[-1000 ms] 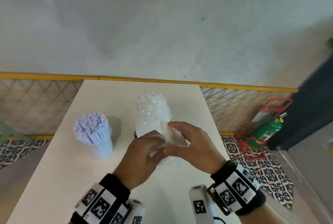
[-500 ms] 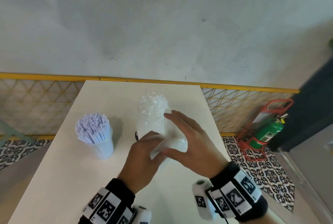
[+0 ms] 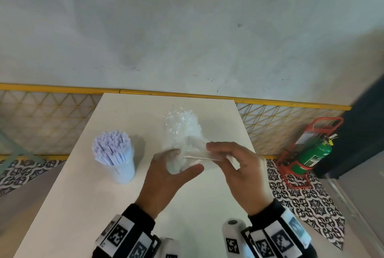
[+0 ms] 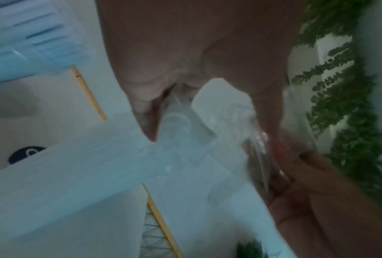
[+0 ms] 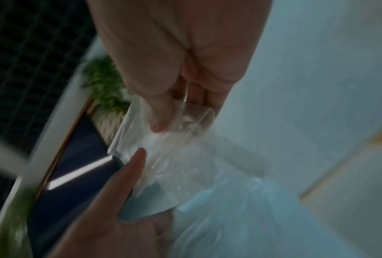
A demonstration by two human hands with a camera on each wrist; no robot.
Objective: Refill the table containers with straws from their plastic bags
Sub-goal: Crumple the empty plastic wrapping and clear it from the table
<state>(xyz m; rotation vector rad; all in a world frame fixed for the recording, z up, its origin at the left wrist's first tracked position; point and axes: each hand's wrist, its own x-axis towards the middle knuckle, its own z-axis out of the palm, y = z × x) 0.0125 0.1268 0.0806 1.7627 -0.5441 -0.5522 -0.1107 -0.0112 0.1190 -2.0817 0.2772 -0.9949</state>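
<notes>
Your right hand (image 3: pixel 239 166) has pulled right since a moment ago, its grip pinching the plastic bag (image 3: pixel 182 139) edge; your left hand (image 3: pixel 166 176) curls around the bag's near end. The bag stays mid-desk (image 3: pixel 72 205), right of the straw container (image 3: pixel 115 158).

The surface (image 3: pixel 116 205) lies bare toward 6 and 12 o'clock. The straw container (image 3: pixel 116 156) blocks 9 o'clock; the crinkled plastic bag (image 3: pixel 180 127) stands mid-surface, an open lane between them.
</notes>
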